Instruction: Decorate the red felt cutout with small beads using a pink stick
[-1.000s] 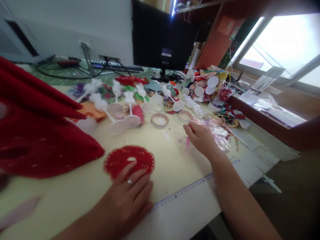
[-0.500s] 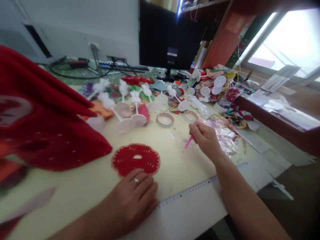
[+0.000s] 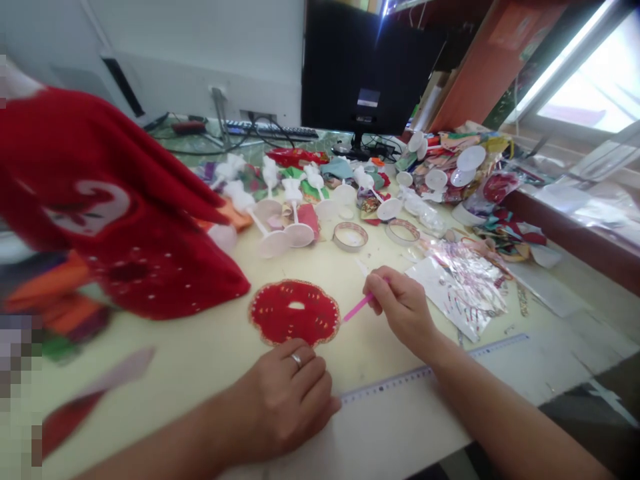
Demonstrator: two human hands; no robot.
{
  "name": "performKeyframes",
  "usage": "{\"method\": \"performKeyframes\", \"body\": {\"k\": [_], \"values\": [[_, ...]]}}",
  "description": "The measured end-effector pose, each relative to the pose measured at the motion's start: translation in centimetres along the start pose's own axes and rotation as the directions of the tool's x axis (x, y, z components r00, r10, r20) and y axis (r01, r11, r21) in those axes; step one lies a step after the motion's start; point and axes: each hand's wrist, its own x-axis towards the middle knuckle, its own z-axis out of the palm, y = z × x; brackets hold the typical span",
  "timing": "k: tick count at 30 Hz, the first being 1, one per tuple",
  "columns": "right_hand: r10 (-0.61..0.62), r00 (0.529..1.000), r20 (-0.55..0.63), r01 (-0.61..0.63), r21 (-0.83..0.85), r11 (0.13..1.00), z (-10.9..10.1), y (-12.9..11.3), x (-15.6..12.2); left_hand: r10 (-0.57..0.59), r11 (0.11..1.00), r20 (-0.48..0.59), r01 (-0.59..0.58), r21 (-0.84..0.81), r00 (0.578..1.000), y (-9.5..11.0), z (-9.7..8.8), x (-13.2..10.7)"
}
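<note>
The left hand lay with bent fingers pressing the near edge of the red round cloth, already dotted with gold, while the right hand pinched a pink stick whose tip was at the cloth's edge.

— Are you wearing anything on your hands?

— One thing. My left hand has a ring, a thin, plain, silver-coloured band low on one of the middle fingers, close to the knuckle.

— And the other one?

— My right hand is bare, fingers and wrist alike.

— What about behind the hands?

— Behind the wrists, my left forearm and right forearm are both bare as far back as I can see.
</note>
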Motion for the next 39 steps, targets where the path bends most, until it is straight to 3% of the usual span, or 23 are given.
{"method": "performKeyframes", "body": {"k": [14, 39], "values": [[-0.106, 0.992, 0.071, 0.112, -0.088, 0.990, 0.68, 0.24, -0.55, 0.012, 1.000, 0.054, -0.012, -0.001, 0.998, -0.16, -0.09, 0.16], [-0.120, 0.989, 0.082, 0.131, -0.140, 0.982, 0.53, 0.00, -0.44, -0.022, 1.000, 0.039, 0.022, 0.014, 0.999, -0.24, -0.02, 0.29]]}}
